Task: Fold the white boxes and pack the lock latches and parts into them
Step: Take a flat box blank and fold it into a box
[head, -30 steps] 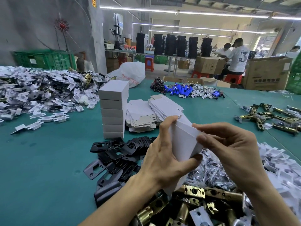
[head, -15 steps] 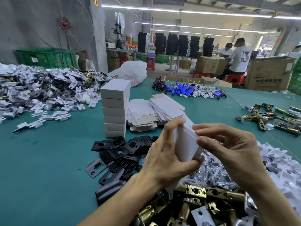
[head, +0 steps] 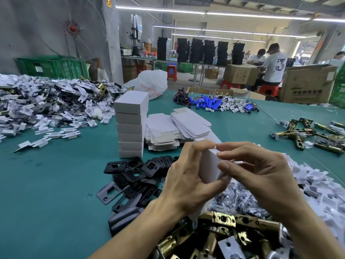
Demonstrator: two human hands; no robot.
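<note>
Above the near edge of the green table (head: 46, 184), in the head view, a white box (head: 211, 165) is held in the air between both hands. It stands nearly on end: its long axis runs from low near the person up and slightly away. The left hand (head: 186, 180) wraps it, fingers curled over the upper end and thumb under the face. The right hand (head: 261, 176) pinches the upper right edge. A second ago the left fingers had not yet closed over the top, and more of the face showed. The box is plain matte white card with sharp creases. It hangs over brass latches (head: 224, 230), with black strike plates (head: 134, 174) to the left and a stack of folded boxes (head: 130, 124) beyond.
</note>
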